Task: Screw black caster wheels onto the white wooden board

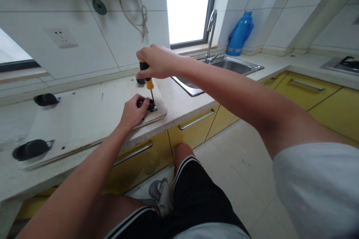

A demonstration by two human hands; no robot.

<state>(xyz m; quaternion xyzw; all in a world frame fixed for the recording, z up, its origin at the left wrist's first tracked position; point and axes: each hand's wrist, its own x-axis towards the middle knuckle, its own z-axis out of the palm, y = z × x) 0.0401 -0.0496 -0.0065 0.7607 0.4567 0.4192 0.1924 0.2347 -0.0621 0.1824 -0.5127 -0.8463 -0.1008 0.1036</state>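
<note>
Screwdriver (147, 78) with a yellow and black handle stands nearly upright at centre frame, its tip down on a small black caster (151, 105) at the near right corner of a pale board (92, 114). The right hand (157, 61) is wrapped tight around the handle from above; the left hand (134, 111) pinches the caster, fingers closed on it, just below the tool. Both hands work close to the board's right edge, which overhangs nothing but lies near the front lip of the table (179, 106).

The board lies flat across the table toward the left of the frame. A second caster (46, 99) sits at its far left corner, a third (30, 148) at its near left corner, and a fourth (140, 80) shows partly behind the screwdriver handle. The middle of the board is bare.

Right of the board, a strip of table separates it from the steel sink (232, 66), with the tap (211, 33) behind. A blue flask (239, 33) stands in the upper right corner by the wall. Below the table edge run yellow drawers (193, 127), and tiled floor (246, 179) opens toward the lower right.
</note>
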